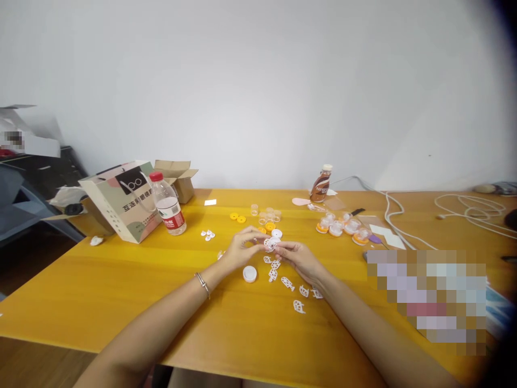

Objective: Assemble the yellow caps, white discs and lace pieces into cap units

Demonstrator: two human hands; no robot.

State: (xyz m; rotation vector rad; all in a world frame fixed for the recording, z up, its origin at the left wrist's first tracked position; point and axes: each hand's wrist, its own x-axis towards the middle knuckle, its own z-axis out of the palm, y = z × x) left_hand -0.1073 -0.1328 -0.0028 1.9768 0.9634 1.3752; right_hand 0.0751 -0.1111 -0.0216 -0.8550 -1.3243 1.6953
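Note:
Between my two hands, above the middle of the table, is a small white round plastic part (270,245) with cut-outs. My left hand (244,247) pinches its left side with thumb and fingers. On its right edge, the fingertips of my right hand (298,257) are closed. Just behind it lie a white disc (277,233) and yellow rings (270,226). A round white cap (249,274) rests on the table below my left hand. Several flat white openwork pieces (287,283) are scattered beside and below my right hand.
Clear small cups (270,215) stand farther back. Orange-based clear assemblies (336,228) sit to the right, near a brown drink bottle (321,184) and white cables (390,213). At left are a red-capped water bottle (167,207), a paper bag (121,202) and a cardboard box (181,183).

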